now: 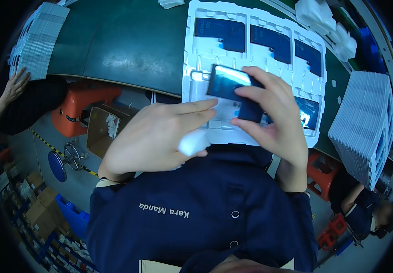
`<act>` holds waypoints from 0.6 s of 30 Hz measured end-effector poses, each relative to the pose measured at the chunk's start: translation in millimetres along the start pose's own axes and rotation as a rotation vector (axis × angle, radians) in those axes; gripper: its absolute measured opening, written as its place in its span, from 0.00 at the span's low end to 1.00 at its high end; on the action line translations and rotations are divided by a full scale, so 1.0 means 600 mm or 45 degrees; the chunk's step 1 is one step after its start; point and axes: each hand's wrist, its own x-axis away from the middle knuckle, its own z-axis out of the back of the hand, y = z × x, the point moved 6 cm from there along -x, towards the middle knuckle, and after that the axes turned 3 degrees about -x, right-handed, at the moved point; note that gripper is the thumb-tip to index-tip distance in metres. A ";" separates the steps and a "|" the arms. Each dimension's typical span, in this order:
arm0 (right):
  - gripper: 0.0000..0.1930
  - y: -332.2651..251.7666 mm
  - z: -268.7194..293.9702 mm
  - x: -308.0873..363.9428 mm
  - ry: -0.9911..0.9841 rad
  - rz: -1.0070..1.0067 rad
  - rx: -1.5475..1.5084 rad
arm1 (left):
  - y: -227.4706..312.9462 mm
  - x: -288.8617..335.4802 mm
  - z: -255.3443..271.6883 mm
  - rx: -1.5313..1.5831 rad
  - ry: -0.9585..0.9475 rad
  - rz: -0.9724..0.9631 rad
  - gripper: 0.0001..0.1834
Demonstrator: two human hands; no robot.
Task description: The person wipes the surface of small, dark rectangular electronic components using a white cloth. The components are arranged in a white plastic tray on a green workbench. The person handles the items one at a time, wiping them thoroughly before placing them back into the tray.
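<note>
My right hand (282, 119) grips a flat black L-shaped battery (226, 83) by its right side, thumb below and fingers above. Its glossy face reflects light, and it is held tilted over a white moulded tray (186, 86). My left hand (144, 134) is beside the battery's lower left, two fingers stretched toward it; I cannot tell if they touch it. A soft white wad, perhaps a wipe (193, 142), is tucked under those fingers, by the thumb. More such batteries lie in the tray's pockets, such as a battery (221, 32) at the upper left.
Stacked white trays (362, 123) stand to the right, and another tray stack (39, 38) at the far left of the green table (123, 43) has a person's hand (14, 86) on it. White foam pieces (317, 16) lie at the back right. Another person (360, 204) sits at the lower right.
</note>
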 end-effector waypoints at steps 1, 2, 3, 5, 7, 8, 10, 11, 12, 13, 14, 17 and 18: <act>0.24 -0.006 -0.011 -0.004 -0.064 0.018 -0.001 | 0.001 0.010 0.012 0.044 0.012 -0.041 0.31; 0.23 -0.011 -0.023 -0.006 -0.121 0.033 0.001 | -0.004 0.015 0.023 0.132 0.007 -0.081 0.32; 0.23 -0.014 -0.033 -0.006 -0.178 0.046 0.004 | -0.013 0.020 0.036 0.220 0.001 -0.122 0.32; 0.22 -0.008 -0.054 -0.001 -0.248 0.012 0.121 | -0.018 0.026 0.073 0.409 0.106 -0.092 0.29; 0.21 -0.002 -0.069 0.004 -0.317 -0.018 0.227 | -0.042 0.049 0.074 0.856 0.495 0.154 0.32; 0.21 -0.002 -0.069 0.005 -0.330 -0.036 0.233 | -0.055 0.052 0.069 1.027 0.644 0.070 0.36; 0.21 0.001 -0.070 0.012 -0.356 -0.076 0.249 | -0.065 0.037 0.051 1.480 0.922 -0.018 0.36; 0.22 -0.001 -0.064 0.011 -0.296 -0.050 0.220 | -0.065 0.024 0.045 1.699 1.051 -0.090 0.34; 0.22 -0.001 -0.059 0.010 -0.236 -0.025 0.190 | -0.081 0.014 0.026 1.803 1.007 0.011 0.32; 0.22 -0.001 -0.052 0.009 -0.173 -0.004 0.158 | -0.096 0.004 0.004 1.904 0.955 0.118 0.30; 0.21 0.003 -0.045 0.012 -0.064 -0.071 -0.234 | -0.100 -0.010 -0.018 1.920 0.988 0.148 0.26; 0.20 0.024 -0.042 0.032 0.228 -0.279 -1.119 | -0.062 -0.065 -0.054 2.102 0.921 0.128 0.17; 0.19 0.030 -0.048 0.039 0.284 -0.354 -1.225 | -0.054 -0.076 -0.060 2.131 0.849 0.059 0.15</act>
